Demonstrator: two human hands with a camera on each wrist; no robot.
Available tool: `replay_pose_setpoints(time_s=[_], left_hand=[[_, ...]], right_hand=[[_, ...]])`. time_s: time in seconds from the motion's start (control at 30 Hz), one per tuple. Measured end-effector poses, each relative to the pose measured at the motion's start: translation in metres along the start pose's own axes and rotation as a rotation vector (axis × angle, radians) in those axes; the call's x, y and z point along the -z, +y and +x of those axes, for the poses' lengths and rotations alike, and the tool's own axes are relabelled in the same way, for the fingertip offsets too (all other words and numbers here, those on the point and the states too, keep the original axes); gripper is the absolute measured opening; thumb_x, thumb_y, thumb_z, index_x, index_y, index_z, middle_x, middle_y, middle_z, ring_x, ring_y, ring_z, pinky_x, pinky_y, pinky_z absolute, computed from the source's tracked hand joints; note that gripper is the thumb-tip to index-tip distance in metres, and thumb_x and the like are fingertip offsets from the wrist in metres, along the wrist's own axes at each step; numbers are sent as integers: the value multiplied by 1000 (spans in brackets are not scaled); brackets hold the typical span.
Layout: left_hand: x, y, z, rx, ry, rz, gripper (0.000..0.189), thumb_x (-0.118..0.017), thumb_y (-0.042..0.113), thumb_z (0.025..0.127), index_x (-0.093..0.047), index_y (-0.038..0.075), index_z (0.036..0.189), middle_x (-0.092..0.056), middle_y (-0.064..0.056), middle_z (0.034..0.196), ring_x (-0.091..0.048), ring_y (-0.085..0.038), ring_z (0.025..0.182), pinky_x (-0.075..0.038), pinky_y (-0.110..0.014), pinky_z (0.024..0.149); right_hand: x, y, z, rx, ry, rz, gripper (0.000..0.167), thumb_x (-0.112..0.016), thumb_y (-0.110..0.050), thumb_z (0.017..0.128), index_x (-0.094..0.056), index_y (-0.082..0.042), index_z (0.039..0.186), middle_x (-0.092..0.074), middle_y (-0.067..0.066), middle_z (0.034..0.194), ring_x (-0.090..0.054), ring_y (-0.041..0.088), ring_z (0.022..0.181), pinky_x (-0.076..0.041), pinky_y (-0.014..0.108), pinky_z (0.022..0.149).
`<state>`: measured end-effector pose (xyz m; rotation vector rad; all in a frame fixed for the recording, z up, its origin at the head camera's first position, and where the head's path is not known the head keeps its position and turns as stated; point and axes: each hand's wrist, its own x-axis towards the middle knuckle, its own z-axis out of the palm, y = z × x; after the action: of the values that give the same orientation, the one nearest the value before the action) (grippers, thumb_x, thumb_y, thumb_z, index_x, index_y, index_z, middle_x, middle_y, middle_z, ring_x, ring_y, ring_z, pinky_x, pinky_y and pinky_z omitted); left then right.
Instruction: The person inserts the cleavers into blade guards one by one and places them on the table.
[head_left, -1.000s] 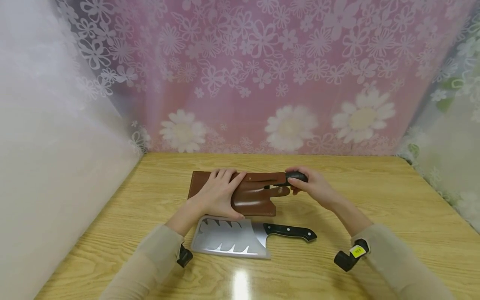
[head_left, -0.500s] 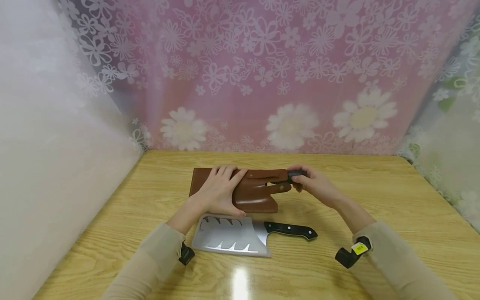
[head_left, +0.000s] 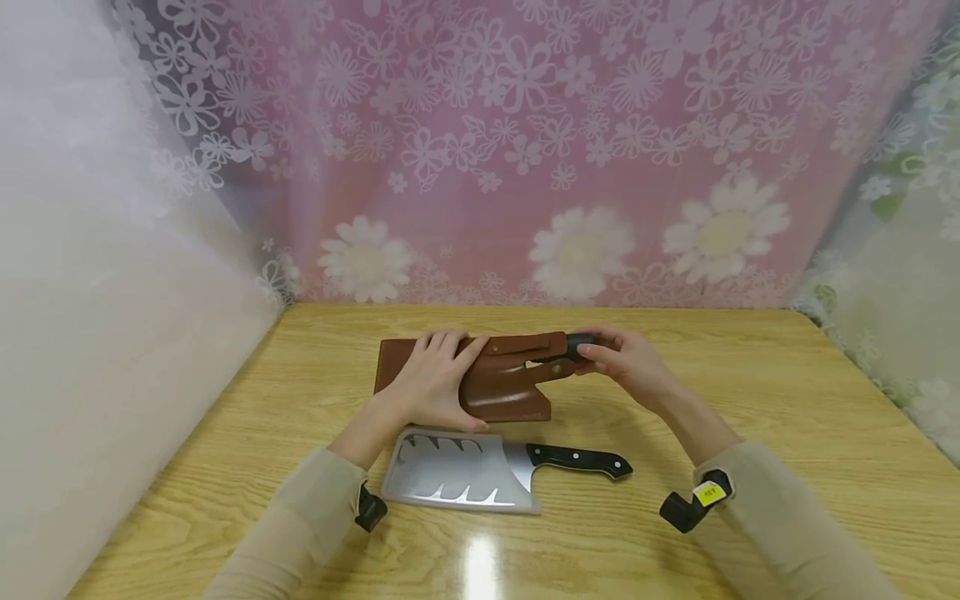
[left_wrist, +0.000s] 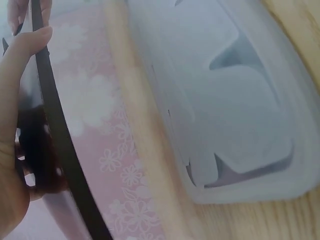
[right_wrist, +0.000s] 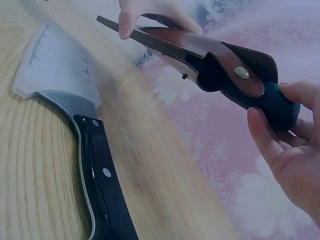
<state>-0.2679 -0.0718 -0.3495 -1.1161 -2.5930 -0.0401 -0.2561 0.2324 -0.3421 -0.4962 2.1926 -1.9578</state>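
Note:
A brown leather sheath [head_left: 506, 392] lies across the far middle of the table in the head view. My left hand [head_left: 431, 383] grips it from above, thumb at the near edge, fingers over the far edge. Out of its right end sticks a black handle [right_wrist: 282, 107], pinched between the thumb and fingers of my right hand [head_left: 633, 367]. Whatever the handle belongs to is hidden inside the leather. A strap with a brass snap [right_wrist: 241, 72] runs alongside the handle in the right wrist view. Just nearer to me lies a cleaver [head_left: 517, 462], its blade in a translucent cover [left_wrist: 235, 110].
The cleaver's black riveted handle [head_left: 581, 461] points right on the wooden table [head_left: 787, 400]. A pink flowered curtain [head_left: 480, 167] stands behind the table. A white wall [head_left: 135, 250] borders the left and a flowered sheet [head_left: 900, 275] the right.
My right hand has shifted slightly left with the handle, and less of the handle shows. The sheath's right end has tilted up a little. The cleaver has stayed put.

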Motion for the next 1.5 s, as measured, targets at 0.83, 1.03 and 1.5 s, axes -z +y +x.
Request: replay_pose_setpoints(time_s=[0.83,1.03,1.5], left_hand=[[-21,-11,27,1,-150,56,115,-61,77,60,-24,14,148,-38,-15,132,-36,-31,123,-25,-47,104],[-32,-14,33,21,-219,56,115,-61,77,61,-22,15,148,-39,-12,132,-37,-28,123,-24,-45,105],[-49,-12,42,59,-404,26,112,-62,75,63,-22,15,149,-37,-12,138,-35,-28,127,-28,-46,103]], right_hand=[[15,24,18,-31,33,-182,43,-60,-13,90,-49,9,125,-58,14,102,-60,25,89,-49,42,83],[16,35,26,-89,77,-191,42,-61,-13,89,-50,11,122,-59,16,103,-62,18,87,-50,39,82],[18,62,33,-180,21,-242,43,-61,-4,87,-47,17,122,-57,21,105,-60,18,86,-51,36,78]])
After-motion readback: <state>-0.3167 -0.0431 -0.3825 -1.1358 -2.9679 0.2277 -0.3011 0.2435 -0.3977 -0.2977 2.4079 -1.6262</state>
